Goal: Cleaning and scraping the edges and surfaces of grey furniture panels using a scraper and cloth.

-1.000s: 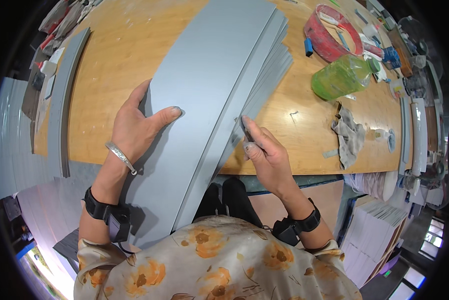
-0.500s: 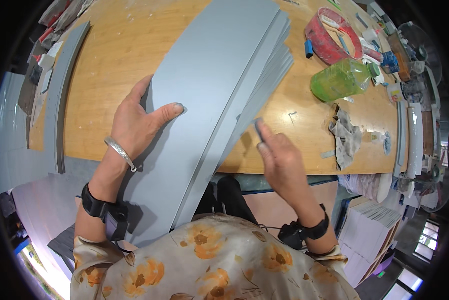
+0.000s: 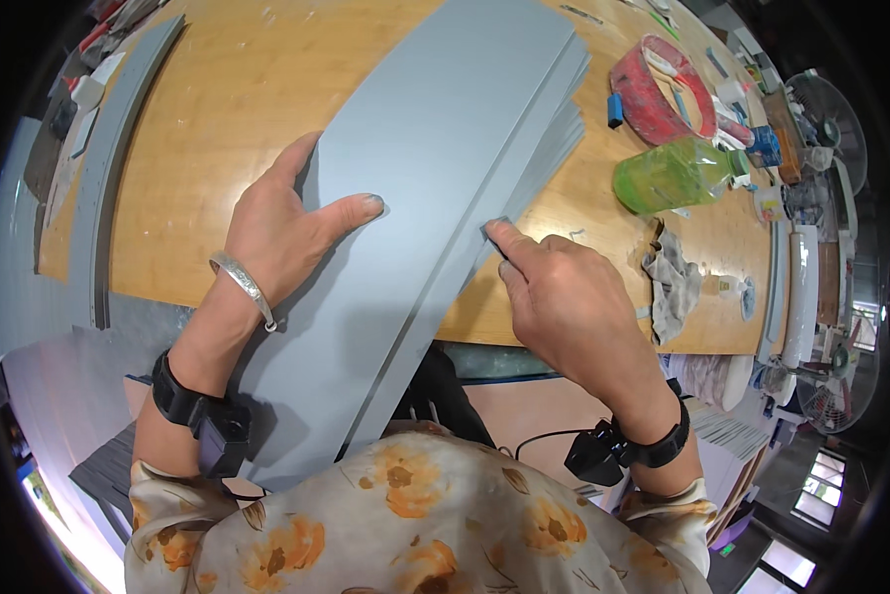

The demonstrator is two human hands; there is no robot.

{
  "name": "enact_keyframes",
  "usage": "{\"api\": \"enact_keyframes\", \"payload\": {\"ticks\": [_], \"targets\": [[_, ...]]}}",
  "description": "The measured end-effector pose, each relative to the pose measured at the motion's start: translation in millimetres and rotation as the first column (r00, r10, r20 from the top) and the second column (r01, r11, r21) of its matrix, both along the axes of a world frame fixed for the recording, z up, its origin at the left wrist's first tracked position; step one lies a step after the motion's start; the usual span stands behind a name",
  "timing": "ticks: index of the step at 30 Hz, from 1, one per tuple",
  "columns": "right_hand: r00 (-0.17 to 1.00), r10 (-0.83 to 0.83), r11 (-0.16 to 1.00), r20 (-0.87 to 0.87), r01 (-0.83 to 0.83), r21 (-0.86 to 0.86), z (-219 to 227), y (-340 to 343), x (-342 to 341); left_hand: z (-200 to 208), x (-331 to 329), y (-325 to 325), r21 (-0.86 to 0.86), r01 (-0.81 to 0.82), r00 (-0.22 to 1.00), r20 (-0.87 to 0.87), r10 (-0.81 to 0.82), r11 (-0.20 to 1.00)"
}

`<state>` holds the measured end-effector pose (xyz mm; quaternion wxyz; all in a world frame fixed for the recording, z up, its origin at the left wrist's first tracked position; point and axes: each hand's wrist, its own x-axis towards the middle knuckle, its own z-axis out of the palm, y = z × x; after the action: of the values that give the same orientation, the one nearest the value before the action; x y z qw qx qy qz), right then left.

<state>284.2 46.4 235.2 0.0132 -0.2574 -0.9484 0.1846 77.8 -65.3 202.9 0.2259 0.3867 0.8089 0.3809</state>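
Note:
A stack of long grey panels [image 3: 415, 178] lies aslant over the table, its near end reaching my body. My left hand [image 3: 281, 223] grips the left edge of the top panel, thumb flat on the surface and fingers down the side. At the stack's right edge is my right hand [image 3: 569, 292], its index finger pressed to the rim of a panel. Thumb and index are pinched around a small dark piece, mostly hidden under the fingertip; its kind cannot be made out.
A wooden table [image 3: 207, 129] bears the stack. To the right are a red tub [image 3: 653, 94] with tools, a bottle of green liquid [image 3: 668, 176], a small blue block [image 3: 615, 111] and a grey rag [image 3: 673, 287]. Long grey strips [image 3: 118, 178] lie along the left edge.
My right hand has moved left and up, from beside the stack onto its right edge. My left hand keeps its hold, and the panels sit slightly farther right in view.

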Motion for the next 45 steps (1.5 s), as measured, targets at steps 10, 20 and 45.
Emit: {"api": "enact_keyframes", "payload": {"ticks": [10, 20, 45], "targets": [[0.999, 0.034, 0.996, -0.005, -0.033, 0.078, -6, -9, 0, -7, -4, -2, -0.008, 0.012, 0.998, -0.057, -0.012, 1.000], [0.999, 0.039, 0.999, -0.018, -0.040, -0.038, -7, -24, 11, -11, -6, 1, 0.022, 0.023, 0.997, -0.076, -0.022, 0.999], [0.962, -0.071, 0.994, -0.263, 0.047, -0.099, -47, 27, 4, -7, -3, 2, 0.024, 0.024, 1.000, -0.003, -0.024, 0.999]]}}
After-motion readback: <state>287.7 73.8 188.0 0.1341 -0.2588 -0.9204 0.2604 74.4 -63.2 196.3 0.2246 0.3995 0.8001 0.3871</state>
